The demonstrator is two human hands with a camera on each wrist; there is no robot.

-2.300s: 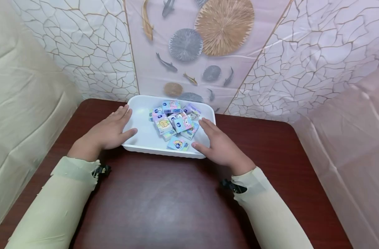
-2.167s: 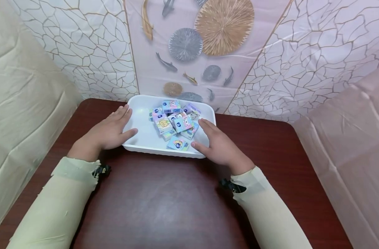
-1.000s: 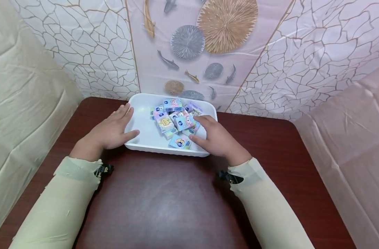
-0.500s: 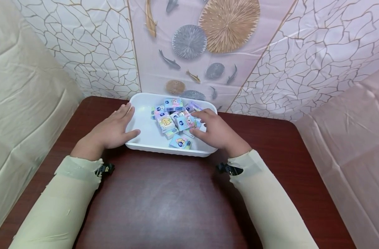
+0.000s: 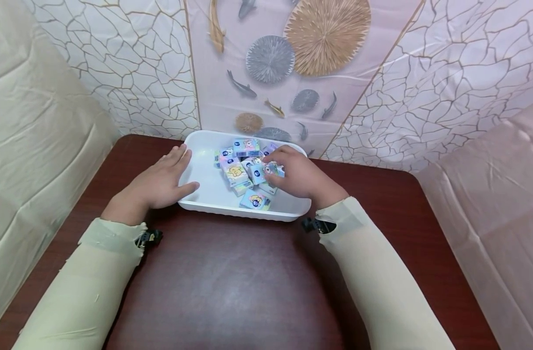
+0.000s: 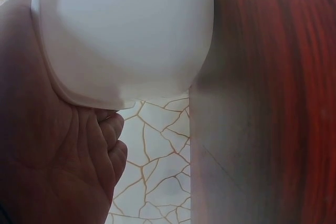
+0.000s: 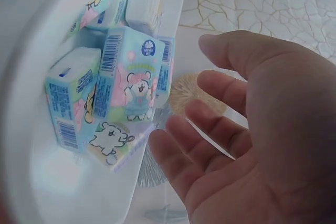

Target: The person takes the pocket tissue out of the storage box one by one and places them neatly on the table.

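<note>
A white plastic tray (image 5: 222, 210) stands at the back of the table with a heap of small pastel tissue packs (image 5: 235, 173) in it. My left hand (image 5: 159, 180) rests against the tray's left rim, fingers straight and thumb over the inside. Above the heap's right side is my right hand (image 5: 299, 175), thumb and fingers apart and lightly bent, with nothing between them. Its fingertips overlap a light-blue tissue pack (image 7: 128, 74) with a bear print in the head view; a gap shows in the right wrist view. Another blue pack (image 5: 252, 200) lies at the heap's front.
The dark red-brown table (image 5: 227, 282) extends in front of the tray and to both sides. Close behind the tray hangs a patterned cloth (image 5: 271, 97). Pale cloth walls (image 5: 43, 146) border the table left and right. Both wrists wear black straps.
My right hand has moved left and inward from the tray's right edge to over the packs, its fingers bending a little. My left hand stays at the left rim. The head view shifted slightly.
</note>
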